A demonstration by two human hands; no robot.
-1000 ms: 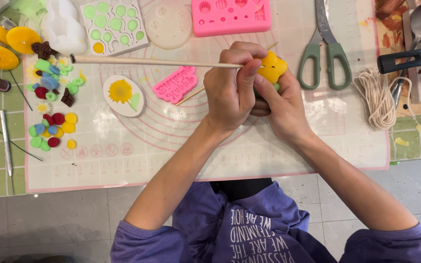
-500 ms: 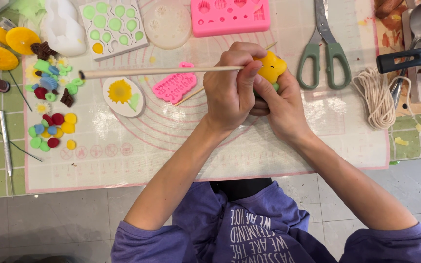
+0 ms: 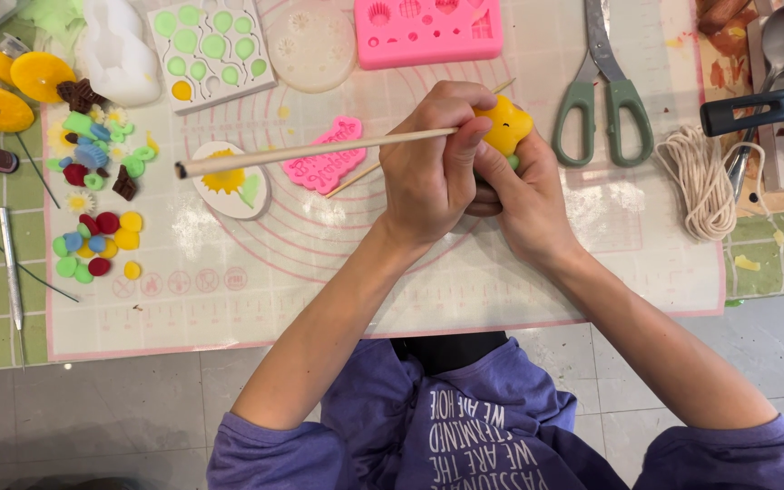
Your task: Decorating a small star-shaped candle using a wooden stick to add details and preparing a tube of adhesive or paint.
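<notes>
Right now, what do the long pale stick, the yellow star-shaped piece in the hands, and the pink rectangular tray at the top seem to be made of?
Long pale stick: probably wood or bamboo, matte tan, straight, unpainted, gripped by the left hand.
Yellow star-shaped piece: looks like wax or soft clay, smooth with a dull sheen, held by the right hand.
Pink rectangular tray: likely silicone mould, matte, with small shaped cavities.

Both hands hide most of the yellow wax figure [image 3: 506, 125]; the top edge crops the scissors [image 3: 602, 91].
</notes>
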